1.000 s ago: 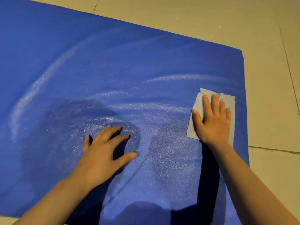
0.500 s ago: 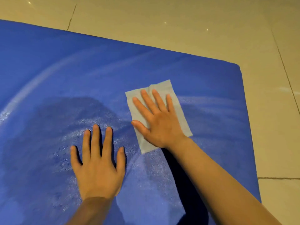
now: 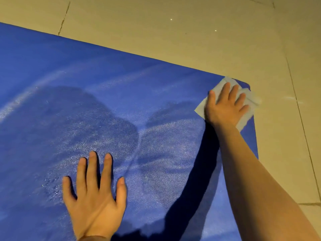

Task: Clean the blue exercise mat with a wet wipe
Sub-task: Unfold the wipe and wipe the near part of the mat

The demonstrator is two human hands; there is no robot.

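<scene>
The blue exercise mat (image 3: 107, 94) covers most of the view, with shiny damp streaks and darker patches across it. My right hand (image 3: 225, 105) lies flat, fingers straight, and presses a white wet wipe (image 3: 250, 101) onto the mat's far right corner; the wipe's edge hangs slightly over the mat's rim. My left hand (image 3: 95, 193) rests flat on the mat near the bottom, fingers spread, holding nothing.
Beige floor tiles (image 3: 191, 28) with dark grout lines surround the mat at the top and right. The mat's far edge runs diagonally from upper left down to the right corner.
My right hand has slid the wipe from the middle of the mat out to the far right corner. My left hand stays flat in roughly the same place.
</scene>
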